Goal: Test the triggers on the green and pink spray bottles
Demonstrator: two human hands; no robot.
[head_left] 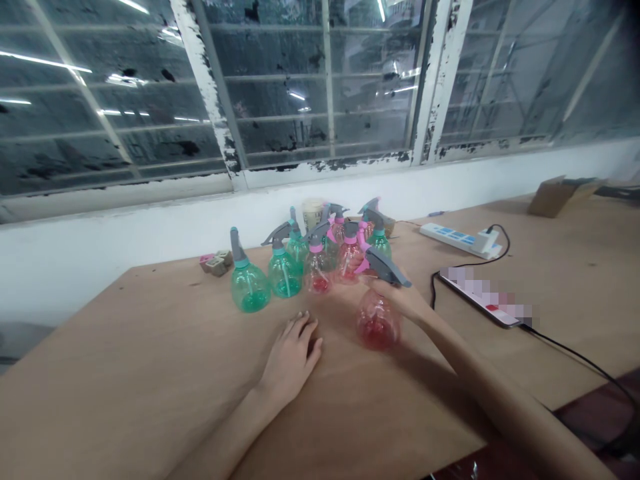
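Note:
My right hand is wrapped round the neck of a clear red spray bottle, just under its grey and pink trigger head. The bottle is tilted slightly; whether its base touches the table I cannot tell. Flat on the tabletop, to the left of that bottle, lies my left hand with its fingers stretched out and nothing in it. Beyond both hands stand several more spray bottles, among them a green one at the left end, another green one and a red one. Those farther back are partly hidden.
Behind the bottles a paper cup stands by the wall. Small blocks lie at the left. On the right are a white power strip, a phone with a black cable, and a cardboard box. Barred windows line the wall.

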